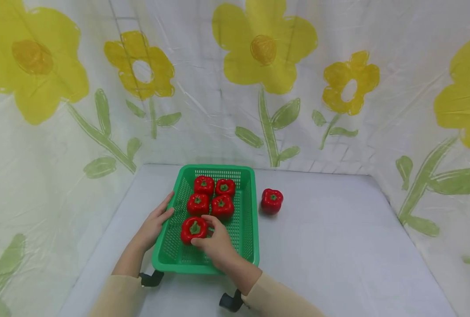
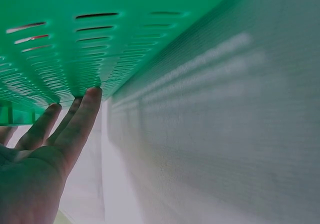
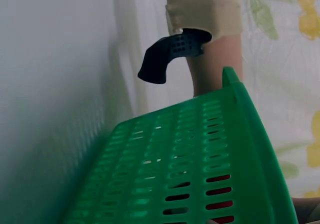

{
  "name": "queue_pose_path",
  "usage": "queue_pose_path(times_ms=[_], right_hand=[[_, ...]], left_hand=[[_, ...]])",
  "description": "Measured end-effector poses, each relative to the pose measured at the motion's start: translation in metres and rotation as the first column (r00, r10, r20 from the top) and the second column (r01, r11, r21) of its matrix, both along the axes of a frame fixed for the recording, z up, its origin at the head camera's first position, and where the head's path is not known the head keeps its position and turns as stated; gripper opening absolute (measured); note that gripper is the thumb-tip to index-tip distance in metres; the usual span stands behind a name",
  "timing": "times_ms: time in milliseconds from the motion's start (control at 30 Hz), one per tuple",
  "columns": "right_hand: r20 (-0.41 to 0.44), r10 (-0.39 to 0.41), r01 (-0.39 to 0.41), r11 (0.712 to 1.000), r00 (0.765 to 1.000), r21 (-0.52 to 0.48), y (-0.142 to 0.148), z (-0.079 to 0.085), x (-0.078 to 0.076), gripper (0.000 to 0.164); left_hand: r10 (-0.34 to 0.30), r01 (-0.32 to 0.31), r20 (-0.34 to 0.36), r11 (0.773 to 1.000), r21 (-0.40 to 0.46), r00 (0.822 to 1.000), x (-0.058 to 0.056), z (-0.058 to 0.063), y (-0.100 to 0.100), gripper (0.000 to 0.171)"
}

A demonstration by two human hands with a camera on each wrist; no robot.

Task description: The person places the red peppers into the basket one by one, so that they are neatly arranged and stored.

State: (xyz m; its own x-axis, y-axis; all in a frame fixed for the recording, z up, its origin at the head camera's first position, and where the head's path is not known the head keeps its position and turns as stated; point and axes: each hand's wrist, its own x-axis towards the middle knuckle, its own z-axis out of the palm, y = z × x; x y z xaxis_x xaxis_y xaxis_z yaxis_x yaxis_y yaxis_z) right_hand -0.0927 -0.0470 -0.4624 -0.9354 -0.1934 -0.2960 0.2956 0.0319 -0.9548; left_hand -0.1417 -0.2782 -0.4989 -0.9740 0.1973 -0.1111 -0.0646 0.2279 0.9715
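A green perforated plastic basket (image 1: pixel 255 220) stands on the table, with several red bell peppers grouped toward its far end. In the near left part of the basket, my right hand (image 1: pixel 218 245) pinches another red bell pepper (image 1: pixel 188 234) between thumb and fingers, its green stem facing up. My left hand (image 1: pixel 155 223) rests against the basket's left outer side. In the left wrist view, extended fingers of that hand (image 2: pixel 42 166) touch the slotted wall (image 2: pixel 140 1). The right wrist view has the basket's near wall (image 3: pixel 190 149) in front, hiding the grasp.
One more red bell pepper (image 1: pixel 272 201) sits on the white table (image 1: pixel 338 246), just right of the basket. A curtain (image 1: pixel 203 123) with yellow flowers hangs behind and at both sides. Black wrist devices (image 1: pixel 152 278) are on both forearms.
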Motion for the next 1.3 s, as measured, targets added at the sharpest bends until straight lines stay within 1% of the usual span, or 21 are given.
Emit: queue_pose_path(times_ms=[67,333,600,767,967,1133,1300], right_hand=[[0.011,-0.010,0.010,1.000,1.000,-0.007,-0.002,-0.002,-0.001,0.065],[0.047,-0.032,0.031,0.999,0.998,0.019,-0.007,-0.003,-0.002,0.065],[0.075,0.004,-0.006,1.000,0.997,0.015,-0.008,-0.001,-0.001,0.066],[0.104,0.024,-0.028,0.999,0.994,0.037,-0.008,-0.002,-0.002,0.064],[0.127,0.007,-0.014,0.998,0.992,0.057,-0.010,-0.005,-0.004,0.066],[0.145,-0.002,-0.012,0.996,0.989,0.092,-0.011,-0.006,-0.004,0.067],[0.146,0.001,-0.018,0.993,0.989,0.118,-0.011,-0.006,-0.004,0.065]], left_hand=[[-0.001,0.001,0.002,1.000,-0.001,1.000,0.000,0.000,0.000,0.057],[-0.008,0.009,0.004,1.000,-0.009,1.000,0.002,0.002,-0.001,0.058],[-0.009,0.009,0.005,1.000,0.000,1.000,0.003,0.002,-0.002,0.057],[-0.009,0.008,0.011,1.000,0.019,1.000,0.002,0.002,-0.002,0.057],[-0.016,0.016,0.001,1.000,0.022,1.000,0.003,0.004,-0.001,0.058],[-0.018,0.018,0.013,0.999,0.027,1.000,0.005,0.004,0.000,0.058],[-0.024,0.024,0.009,0.999,0.023,1.000,0.002,0.003,0.000,0.058]])
